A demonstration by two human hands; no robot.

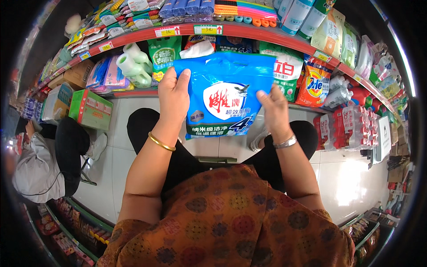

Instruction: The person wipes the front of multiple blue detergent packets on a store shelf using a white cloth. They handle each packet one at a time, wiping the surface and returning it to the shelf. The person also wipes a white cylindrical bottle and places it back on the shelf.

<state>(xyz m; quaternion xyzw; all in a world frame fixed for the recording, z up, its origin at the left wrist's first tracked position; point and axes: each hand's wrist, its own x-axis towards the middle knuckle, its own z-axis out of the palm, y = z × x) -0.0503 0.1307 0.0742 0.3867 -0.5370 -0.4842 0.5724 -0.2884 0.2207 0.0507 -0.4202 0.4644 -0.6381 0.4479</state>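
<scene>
A blue bag of laundry powder (217, 100) is held up in front of my knees, its printed front facing me. My left hand (173, 91) grips its upper left edge, thumb on the front. On the opposite side my right hand (275, 108) holds the right edge; the fingers behind the bag are hidden. Just beyond it, the lower shelf carries a green and white detergent bag (283, 68), an orange Tide bag (313, 81) and a green bag (163, 51). Pale green bottles (135, 65) lie to the left of these.
A red-edged upper shelf (240, 30) overhangs the bags. On the floor stand a green carton (91, 108) at left and shrink-wrapped red bottle packs (347, 128) at right. Another person in a grey jacket (40, 167) sits at far left. Lower racks (76, 230) stand behind me.
</scene>
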